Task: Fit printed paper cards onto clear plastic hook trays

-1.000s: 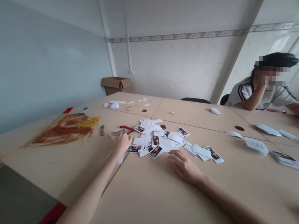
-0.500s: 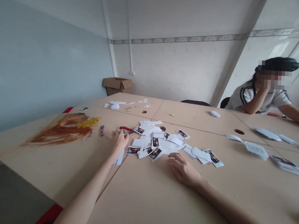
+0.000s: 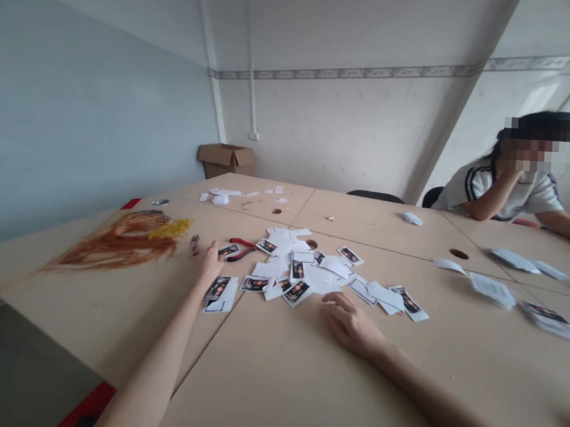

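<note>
My left hand is closed at the left edge of a small photo card, its fingertips partly hidden. Just right of that card lie red-handled pliers. Below my left wrist, another photo card rests over a white card. My right hand lies on the table with loosely bent fingers and nothing visible in them. It is close to the near edge of a loose pile of white cards, some face up with dark photos.
A bundle of orange-brown strands with a yellow bunch lies left. Near it is a small pinkish object. Card stacks sit at right. A person sits across the table; a cardboard box stands behind.
My left hand has moved left with the photo card, uncovering more of the pliers and the cards below its wrist. My right hand stays in place. The view has shifted slightly.
</note>
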`<state>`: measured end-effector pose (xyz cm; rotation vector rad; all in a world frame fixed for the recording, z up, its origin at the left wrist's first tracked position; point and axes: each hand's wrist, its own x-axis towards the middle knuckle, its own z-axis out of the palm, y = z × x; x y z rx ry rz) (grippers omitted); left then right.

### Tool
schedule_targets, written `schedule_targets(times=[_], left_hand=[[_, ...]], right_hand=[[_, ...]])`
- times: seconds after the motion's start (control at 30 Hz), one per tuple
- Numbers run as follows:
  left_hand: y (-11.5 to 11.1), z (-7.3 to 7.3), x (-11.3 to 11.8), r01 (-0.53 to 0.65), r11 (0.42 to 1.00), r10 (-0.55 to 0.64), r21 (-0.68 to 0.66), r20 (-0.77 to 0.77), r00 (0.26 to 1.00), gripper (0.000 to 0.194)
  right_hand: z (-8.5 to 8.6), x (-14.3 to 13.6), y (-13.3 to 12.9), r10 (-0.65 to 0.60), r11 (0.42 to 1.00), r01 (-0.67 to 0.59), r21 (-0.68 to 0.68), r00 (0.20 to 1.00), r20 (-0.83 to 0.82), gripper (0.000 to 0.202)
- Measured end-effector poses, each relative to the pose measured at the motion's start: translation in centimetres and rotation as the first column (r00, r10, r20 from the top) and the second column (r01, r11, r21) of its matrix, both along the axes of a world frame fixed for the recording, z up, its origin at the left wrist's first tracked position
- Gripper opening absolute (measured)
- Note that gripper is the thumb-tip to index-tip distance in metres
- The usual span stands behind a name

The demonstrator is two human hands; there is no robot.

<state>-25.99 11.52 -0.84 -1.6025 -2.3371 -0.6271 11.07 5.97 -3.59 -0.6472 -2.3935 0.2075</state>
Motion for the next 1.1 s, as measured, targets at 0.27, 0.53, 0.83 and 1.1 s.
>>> schedule_targets(times=[0.27,0.53,0.83,1.1], left_hand=[[-1.0,1.2,0.9,-0.004,0.991,0.012,0.133,-0.057,0.998,0.022],[-2.4,3.3,2.0,-0.066,0.939,0.086,0.337,-0.045,0.995,0.017],[-3.1,2.9,11.3,0.611,0.649,-0.595,0.453,-0.197,0.779,0.010],[-6.2,0.7,16.8,0.955,0.251,-0.845,0.161,-0.445,0.297,0.020]], right_hand=[[0.0,0.0,0.1,0.000,1.000,0.000,0.000,1.000,-0.009,0.018],[0.1,0.0,0.1,0.015,1.000,-0.015,0.001,1.000,-0.011,0.019],[0.1,0.0,0.1,-0.049,0.999,0.049,0.000,0.999,0.014,0.052],[0.1,0.0,0.2,-0.005,0.999,0.004,0.039,1.000,0.003,0.059]])
